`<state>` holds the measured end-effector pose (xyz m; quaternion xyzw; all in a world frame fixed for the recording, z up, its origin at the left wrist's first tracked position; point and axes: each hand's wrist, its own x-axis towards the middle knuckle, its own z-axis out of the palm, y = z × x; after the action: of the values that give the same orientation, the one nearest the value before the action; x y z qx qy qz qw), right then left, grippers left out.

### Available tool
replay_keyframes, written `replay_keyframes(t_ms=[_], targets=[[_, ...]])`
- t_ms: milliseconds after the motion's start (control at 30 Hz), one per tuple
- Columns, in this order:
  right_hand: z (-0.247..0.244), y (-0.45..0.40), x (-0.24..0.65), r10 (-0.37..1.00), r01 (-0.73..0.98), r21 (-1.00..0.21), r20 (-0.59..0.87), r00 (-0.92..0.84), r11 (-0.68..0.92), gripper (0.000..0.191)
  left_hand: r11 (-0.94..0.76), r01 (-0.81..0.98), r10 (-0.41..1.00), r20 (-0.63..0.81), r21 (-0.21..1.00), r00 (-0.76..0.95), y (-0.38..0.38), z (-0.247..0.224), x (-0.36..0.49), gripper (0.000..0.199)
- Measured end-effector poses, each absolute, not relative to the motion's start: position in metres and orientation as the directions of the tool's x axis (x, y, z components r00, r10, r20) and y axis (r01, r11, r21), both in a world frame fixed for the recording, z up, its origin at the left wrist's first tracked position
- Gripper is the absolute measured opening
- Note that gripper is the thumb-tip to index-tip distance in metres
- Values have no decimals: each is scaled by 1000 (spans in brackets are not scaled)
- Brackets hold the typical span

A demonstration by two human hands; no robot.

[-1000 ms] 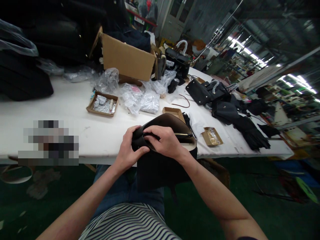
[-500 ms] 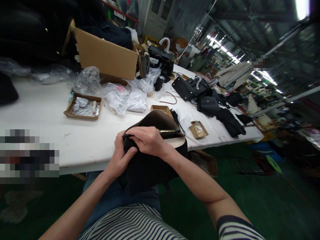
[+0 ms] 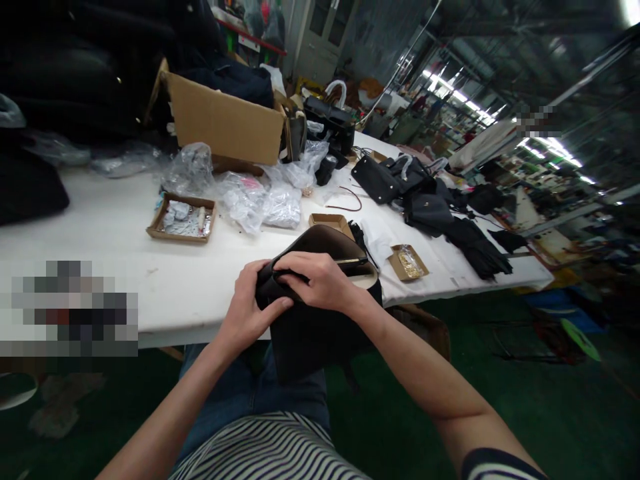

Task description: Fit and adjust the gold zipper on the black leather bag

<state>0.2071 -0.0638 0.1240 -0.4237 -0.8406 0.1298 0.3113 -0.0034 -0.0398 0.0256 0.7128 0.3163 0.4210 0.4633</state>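
Observation:
A black handbag (image 3: 315, 333) hangs over the table's front edge above my lap, its mouth gaping toward the far side. Inside it a pale lining and a zipper (image 3: 350, 261) show. My left hand (image 3: 255, 300) wraps round the bag's left end, thumb on the near face. Against the rim of that same end, my right hand (image 3: 320, 280) pinches the edge, fingers curled in. Whether a small part sits between those fingertips is hidden.
Behind the bag are a shallow box of small parts (image 3: 183, 219), plastic bags (image 3: 245, 200) and a large cardboard carton (image 3: 225, 120). A small box of gold hardware (image 3: 409, 262) stands to the right, near several black bags (image 3: 425, 210) on the white table (image 3: 200, 280).
The whole view has shifted, so the scene sits slightly farther right. Both hands keep their hold on the bag's left end; my right fingers have curled a little more at the rim.

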Motion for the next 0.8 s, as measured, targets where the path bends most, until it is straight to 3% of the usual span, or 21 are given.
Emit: replay_keyframes(t_ms=[133,367,467,600,800], targets=[[124,-60,204,778,660,-420,419,-468,623,14,-375,85,832,295,923,469,-38,27,-4,73],[120,-58,205,730,733,-124,302,-614,668,25,-378,156,833,262,913,488,-30,17,0,75],[121,-58,204,723,741,-71,299,-623,668,27,-351,164,838,231,922,495,-28,17,1,76],[122,-55,206,736,748,-109,316,-599,655,26,-281,218,877,158,935,453,-27,18,1,80],[120,-48,209,804,761,-277,307,-509,587,26,-200,303,911,64,932,407,-16,7,2,86]])
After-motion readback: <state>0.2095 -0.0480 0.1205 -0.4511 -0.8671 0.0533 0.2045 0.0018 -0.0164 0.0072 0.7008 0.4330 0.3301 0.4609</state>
